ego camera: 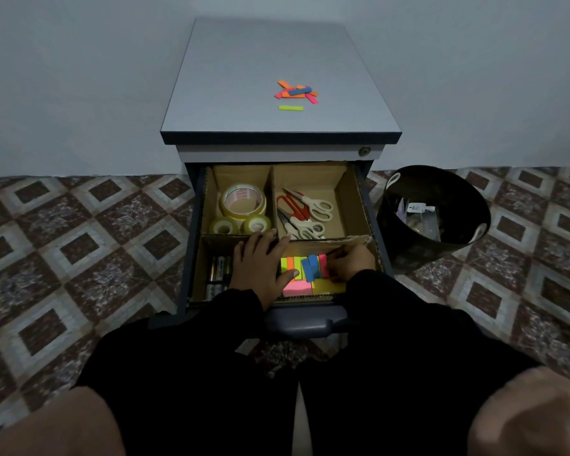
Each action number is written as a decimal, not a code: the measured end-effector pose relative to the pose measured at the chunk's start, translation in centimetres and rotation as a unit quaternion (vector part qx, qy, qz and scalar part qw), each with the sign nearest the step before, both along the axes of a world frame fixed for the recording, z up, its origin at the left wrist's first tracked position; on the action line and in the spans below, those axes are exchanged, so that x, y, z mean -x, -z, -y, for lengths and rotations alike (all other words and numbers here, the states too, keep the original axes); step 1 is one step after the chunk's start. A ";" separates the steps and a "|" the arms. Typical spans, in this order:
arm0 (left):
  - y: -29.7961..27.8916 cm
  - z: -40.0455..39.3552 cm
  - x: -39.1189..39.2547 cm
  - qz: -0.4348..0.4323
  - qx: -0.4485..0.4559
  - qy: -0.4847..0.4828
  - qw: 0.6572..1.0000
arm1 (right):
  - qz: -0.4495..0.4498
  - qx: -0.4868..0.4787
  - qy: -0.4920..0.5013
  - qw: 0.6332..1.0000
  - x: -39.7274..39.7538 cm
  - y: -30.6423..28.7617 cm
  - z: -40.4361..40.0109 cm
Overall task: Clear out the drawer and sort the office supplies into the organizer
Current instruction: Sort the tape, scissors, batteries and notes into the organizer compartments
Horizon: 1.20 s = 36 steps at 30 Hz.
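The sorting looks well advanced. In the open drawer (pixel 191 245) a cardboard organizer (pixel 273 192) holds tape rolls (pixel 242 209) in its back-left compartment, scissors (pixel 305 212) in the back-right, batteries (pixel 218 274) at the front-left and sticky flags (pixel 305 269) in the front-right. The left hand (pixel 260 264) lies flat, fingers spread, thumb on the flags; the right hand (pixel 351 263) curls its fingers against their right end, apparently pinching them. A loose pile of flags (pixel 297 92) remains on the cabinet top (pixel 231 93), near its middle, so that is left. Room is tight between the cardboard walls; the top has open space all round the pile.
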State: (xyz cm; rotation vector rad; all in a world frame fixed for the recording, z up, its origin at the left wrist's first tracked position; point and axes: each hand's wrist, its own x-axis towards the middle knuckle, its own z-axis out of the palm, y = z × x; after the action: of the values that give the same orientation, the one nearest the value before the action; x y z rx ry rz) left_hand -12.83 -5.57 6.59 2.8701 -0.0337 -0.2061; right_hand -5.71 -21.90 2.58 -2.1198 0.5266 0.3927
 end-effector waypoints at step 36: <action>-10.4 -4.4 -11.7 0.207 0.074 -0.049 0.974 | 0.272 -0.084 -0.139 0.949 -9.6 -14.0 0.4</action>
State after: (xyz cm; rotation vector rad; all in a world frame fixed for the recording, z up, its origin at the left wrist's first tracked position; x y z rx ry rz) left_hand -1.15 -1.14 17.03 2.7036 0.0126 0.3994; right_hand 3.87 -22.34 16.55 -2.0220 -0.1234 -0.0056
